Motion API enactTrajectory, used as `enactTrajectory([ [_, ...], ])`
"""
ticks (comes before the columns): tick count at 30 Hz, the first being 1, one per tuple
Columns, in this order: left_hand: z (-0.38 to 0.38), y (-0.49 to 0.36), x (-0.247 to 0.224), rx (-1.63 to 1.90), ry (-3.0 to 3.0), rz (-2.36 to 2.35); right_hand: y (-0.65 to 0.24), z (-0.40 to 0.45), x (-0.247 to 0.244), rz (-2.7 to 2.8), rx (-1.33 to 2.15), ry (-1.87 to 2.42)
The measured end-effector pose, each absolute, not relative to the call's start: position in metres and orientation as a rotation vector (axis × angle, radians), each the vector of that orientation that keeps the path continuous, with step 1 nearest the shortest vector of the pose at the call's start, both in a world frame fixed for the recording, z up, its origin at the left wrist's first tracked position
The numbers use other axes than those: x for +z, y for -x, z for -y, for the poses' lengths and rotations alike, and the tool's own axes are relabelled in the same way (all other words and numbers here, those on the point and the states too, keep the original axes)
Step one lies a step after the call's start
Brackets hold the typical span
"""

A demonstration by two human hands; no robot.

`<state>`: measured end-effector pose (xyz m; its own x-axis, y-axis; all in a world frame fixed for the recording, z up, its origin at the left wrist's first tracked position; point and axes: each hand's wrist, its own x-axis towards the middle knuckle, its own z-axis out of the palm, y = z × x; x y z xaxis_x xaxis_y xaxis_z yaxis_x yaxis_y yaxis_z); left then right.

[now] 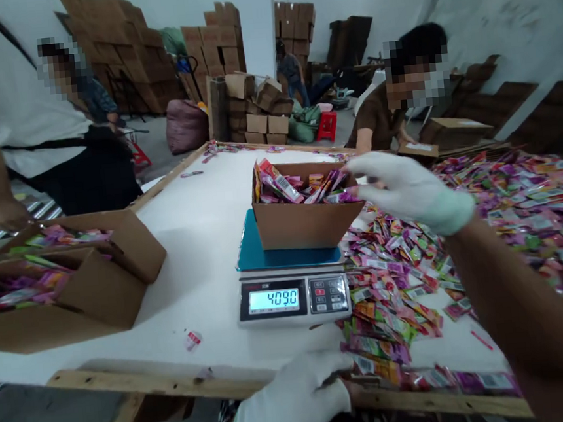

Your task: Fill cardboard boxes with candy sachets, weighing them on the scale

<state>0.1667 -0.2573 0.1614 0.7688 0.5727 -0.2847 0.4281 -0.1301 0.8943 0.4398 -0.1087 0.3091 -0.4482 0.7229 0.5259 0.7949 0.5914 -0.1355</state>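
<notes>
A small cardboard box [307, 225] full of shiny pink and purple packets [287, 187] sits on the blue pan [248, 243] of a digital scale [294, 300]. The display [275, 300] reads 409.0. My right hand [402, 187], in a white glove, is at the box's right rim, fingers reaching over the packets and apart from the thumb; nothing held shows. Also gloved, my left hand [297, 390] is low at the table's front edge, left of loose packets [385, 333]. Its fingers are apart and I see nothing in them.
Two filled cardboard boxes [105, 289] stand at the left, with another person's hand [8, 212] at the rear one. A large heap of packets [528, 215] covers the right side. A co-worker [376, 114] is across the table. A wooden rim [153, 382] edges the white tabletop [184, 223].
</notes>
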Motion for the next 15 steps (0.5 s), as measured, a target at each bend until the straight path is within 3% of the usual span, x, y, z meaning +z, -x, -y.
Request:
enactTrajectory([
  [7, 0.263, -0.158, 0.168, 0.024, -1.559, -1.002, -0.37, 0.027, 0.319, 2.739, 0.125, 1.396],
  [15, 0.255, -0.141, 0.129, 0.194, -1.539, -0.939, -0.382, 0.044, 0.328, 2.357, 0.032, 1.392],
])
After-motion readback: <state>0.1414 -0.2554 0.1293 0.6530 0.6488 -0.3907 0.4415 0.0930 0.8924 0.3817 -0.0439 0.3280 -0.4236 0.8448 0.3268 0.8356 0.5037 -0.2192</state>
